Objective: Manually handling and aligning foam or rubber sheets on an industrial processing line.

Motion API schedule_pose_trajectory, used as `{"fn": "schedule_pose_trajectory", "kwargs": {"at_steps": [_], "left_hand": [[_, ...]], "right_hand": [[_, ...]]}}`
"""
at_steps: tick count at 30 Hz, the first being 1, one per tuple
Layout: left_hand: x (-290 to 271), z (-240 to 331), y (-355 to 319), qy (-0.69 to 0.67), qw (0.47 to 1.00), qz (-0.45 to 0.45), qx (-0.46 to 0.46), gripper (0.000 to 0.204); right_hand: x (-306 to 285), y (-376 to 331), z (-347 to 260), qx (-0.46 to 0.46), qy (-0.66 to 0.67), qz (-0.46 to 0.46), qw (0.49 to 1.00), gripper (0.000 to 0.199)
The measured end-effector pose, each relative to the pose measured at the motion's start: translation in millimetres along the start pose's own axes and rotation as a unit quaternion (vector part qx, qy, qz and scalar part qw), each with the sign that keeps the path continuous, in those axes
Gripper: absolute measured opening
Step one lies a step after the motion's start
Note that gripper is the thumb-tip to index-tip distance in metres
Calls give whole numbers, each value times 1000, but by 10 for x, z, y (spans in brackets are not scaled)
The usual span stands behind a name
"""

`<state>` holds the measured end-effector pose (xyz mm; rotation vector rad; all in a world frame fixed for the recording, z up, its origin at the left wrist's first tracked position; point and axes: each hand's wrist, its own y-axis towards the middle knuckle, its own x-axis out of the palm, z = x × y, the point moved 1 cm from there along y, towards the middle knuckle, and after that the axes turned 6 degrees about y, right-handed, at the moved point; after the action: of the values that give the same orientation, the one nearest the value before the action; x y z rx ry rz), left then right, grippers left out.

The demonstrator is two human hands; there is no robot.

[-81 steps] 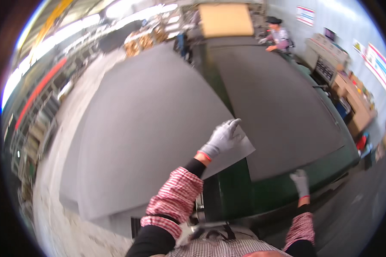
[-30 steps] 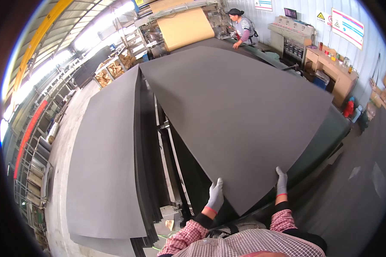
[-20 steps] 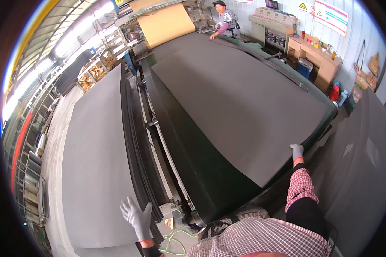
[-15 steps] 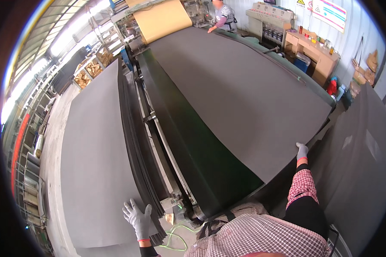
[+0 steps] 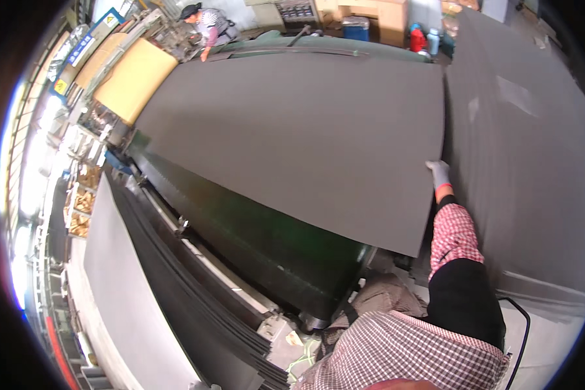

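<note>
A large dark grey sheet (image 5: 305,130) lies across a dark green conveyor belt (image 5: 253,221). My right hand (image 5: 439,173), in a grey glove, grips the sheet's right-hand edge with the arm stretched forward. Of my left hand (image 5: 205,386), only what looks like a sliver of glove shows at the lower edge, beside a stack of grey sheets (image 5: 133,299); its fingers are hidden. At the sheet's far end a co-worker (image 5: 211,27) bends over, one hand (image 5: 205,54) at its edge.
Another tall stack of grey sheets (image 5: 526,169) stands close on my right. A metal rail (image 5: 208,260) runs between belt and left stack. A machine with a yellow sheet (image 5: 136,78) is at the far left. Red and blue bottles (image 5: 417,39) stand beyond the belt.
My view has swung to the right. The sheet's near end has shifted rightward off the belt with my right hand at its edge. My left hand has dropped almost out of view.
</note>
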<state>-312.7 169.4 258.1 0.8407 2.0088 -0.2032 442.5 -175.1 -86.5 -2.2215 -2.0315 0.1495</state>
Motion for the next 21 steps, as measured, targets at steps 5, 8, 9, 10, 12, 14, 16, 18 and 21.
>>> {"fn": "schedule_pose_trajectory", "kwargs": {"at_steps": [5,8,9,10,12,14,16,18,21], "left_hand": [[345,-197,-92,-357,818,-439,-102,57],[-189,341,683,-568,730,-331,-189,18],[-501,624,977,-651,689,-268,-175,19],[-732,923,1306,-667,695,-233,-133,20],[-661,1264,1973,-671,699,-243,-24,20],[-744,1936,2588,-784,605,-130,-36,21],[-674,2299,3093,-754,607,-240,-75,24],[-351,2753,3316,-879,436,-187,48,34],[-89,2243,2803,-624,776,-5,95,48]], "right_hand": [[-406,149,598,46,-172,45,983,43],[-423,287,776,89,-144,50,984,48],[-286,150,664,112,-169,45,978,50],[-370,282,709,110,-227,61,966,50],[-376,389,891,81,-170,45,981,46],[-399,391,1000,52,-65,12,996,43],[-198,408,1152,105,-170,67,977,53],[-230,449,1427,117,-188,88,971,52],[-90,284,1341,138,-180,97,969,48]]}}
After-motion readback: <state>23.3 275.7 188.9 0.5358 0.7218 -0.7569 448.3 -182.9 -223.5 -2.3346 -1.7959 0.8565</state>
